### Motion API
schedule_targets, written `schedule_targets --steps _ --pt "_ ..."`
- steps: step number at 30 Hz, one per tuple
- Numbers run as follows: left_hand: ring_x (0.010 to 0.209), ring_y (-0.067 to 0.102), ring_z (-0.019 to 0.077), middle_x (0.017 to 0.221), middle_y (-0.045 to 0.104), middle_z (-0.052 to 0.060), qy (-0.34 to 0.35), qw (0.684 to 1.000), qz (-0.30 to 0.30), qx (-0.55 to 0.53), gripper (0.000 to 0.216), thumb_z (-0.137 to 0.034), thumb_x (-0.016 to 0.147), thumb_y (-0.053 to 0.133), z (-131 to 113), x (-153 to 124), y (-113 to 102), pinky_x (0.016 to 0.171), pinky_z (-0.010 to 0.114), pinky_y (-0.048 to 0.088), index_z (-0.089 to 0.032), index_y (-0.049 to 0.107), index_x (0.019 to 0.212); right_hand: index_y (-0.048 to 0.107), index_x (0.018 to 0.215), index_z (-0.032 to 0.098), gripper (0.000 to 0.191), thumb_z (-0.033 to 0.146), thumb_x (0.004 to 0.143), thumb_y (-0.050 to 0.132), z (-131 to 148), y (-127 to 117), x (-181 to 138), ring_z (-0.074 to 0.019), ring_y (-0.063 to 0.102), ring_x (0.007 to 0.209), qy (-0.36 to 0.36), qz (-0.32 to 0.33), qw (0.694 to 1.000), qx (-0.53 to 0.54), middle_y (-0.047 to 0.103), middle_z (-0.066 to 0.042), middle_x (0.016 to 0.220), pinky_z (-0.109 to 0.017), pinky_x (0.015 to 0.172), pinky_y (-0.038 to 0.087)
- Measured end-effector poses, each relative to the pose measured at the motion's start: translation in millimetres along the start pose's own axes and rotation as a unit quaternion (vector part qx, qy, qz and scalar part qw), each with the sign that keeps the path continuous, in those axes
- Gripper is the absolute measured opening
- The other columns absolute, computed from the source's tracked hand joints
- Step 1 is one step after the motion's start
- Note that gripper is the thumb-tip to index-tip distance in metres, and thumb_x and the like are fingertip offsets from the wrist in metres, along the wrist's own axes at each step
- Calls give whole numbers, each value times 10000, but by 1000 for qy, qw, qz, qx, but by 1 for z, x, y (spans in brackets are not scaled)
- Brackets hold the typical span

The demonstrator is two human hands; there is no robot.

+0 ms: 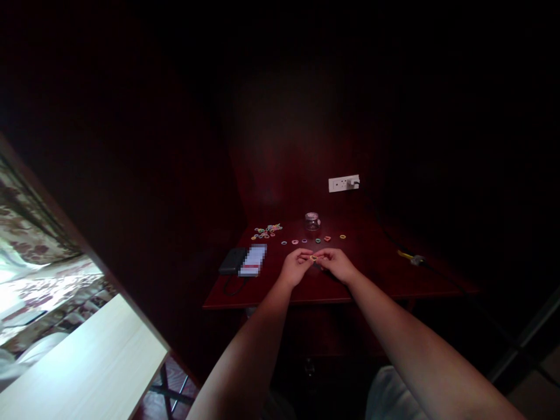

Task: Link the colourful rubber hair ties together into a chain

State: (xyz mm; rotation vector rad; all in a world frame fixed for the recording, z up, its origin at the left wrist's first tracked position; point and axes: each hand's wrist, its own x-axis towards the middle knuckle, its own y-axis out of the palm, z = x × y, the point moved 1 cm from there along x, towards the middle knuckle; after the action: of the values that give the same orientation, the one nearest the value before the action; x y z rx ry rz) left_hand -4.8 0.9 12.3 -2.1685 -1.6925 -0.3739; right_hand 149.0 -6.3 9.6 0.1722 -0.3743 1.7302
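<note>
My left hand (296, 265) and my right hand (336, 262) meet over the dark red table (371, 274), fingers pinched together on one small yellow ring (313, 257) between them. Beyond the hands, a row of several small coloured rings (312, 240) lies on the table. A heap of more coloured rings (266, 231) lies further back to the left. A small glass jar (312, 221) stands behind the row.
A dark flat device (233, 261) with a cable and a blurred card (253, 260) lie at the table's left. A yellow-handled tool (410, 256) lies at the right. A white wall socket (343, 183) is behind. A pale wooden table (87, 361) stands lower left.
</note>
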Motion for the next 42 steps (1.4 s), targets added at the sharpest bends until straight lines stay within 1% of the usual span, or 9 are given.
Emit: schedule_targets --steps 4,15,19,25,31,37,42 --pt "670 580 116 754 641 62 -9 1000 -10 8 204 -221 668 654 0 1 0 640 233 461 -116 626 840 650 824 124 296 360 645 648 0 -1 0 -92 459 465 -6 -9 1000 -9 563 8 532 -215 454 347" --pt "640 565 107 712 627 47 -13 999 -21 24 185 -217 660 649 1 0 0 622 225 444 -114 617 810 593 756 137 242 320 612 657 3 1 0 -85 474 457 4 -40 999 28 565 18 565 -214 460 360" --pt "625 563 104 696 623 44 -19 999 -21 18 185 -217 652 657 0 0 0 602 218 441 -113 613 799 593 753 142 240 337 626 649 1 -1 1 -88 478 458 -3 -41 999 13 567 14 574 -215 457 366" --pt "653 577 114 709 640 45 -20 999 -28 21 151 -250 697 612 -4 -1 0 620 226 440 -127 621 785 594 729 145 216 340 646 639 1 -2 0 -87 473 452 -16 -41 999 -5 537 24 531 -210 447 363" --pt "606 568 113 673 634 46 -28 999 -17 21 211 -282 653 663 -1 -1 0 581 224 436 -118 621 779 606 721 146 235 363 639 644 2 -1 0 -97 478 448 -14 -42 999 -11 529 25 502 -216 445 359" --pt "614 574 111 703 640 60 -24 1000 -2 12 243 -276 638 678 2 -1 0 598 228 444 -112 604 802 608 714 144 222 354 652 637 2 -2 0 -99 475 443 -11 -39 999 -15 536 25 484 -217 454 348" --pt "592 561 106 675 633 49 -29 999 -2 17 241 -288 628 685 3 -1 0 578 221 435 -114 607 775 608 728 146 229 364 657 626 -1 -2 1 -100 484 449 -11 -41 999 -19 537 24 496 -218 456 364"
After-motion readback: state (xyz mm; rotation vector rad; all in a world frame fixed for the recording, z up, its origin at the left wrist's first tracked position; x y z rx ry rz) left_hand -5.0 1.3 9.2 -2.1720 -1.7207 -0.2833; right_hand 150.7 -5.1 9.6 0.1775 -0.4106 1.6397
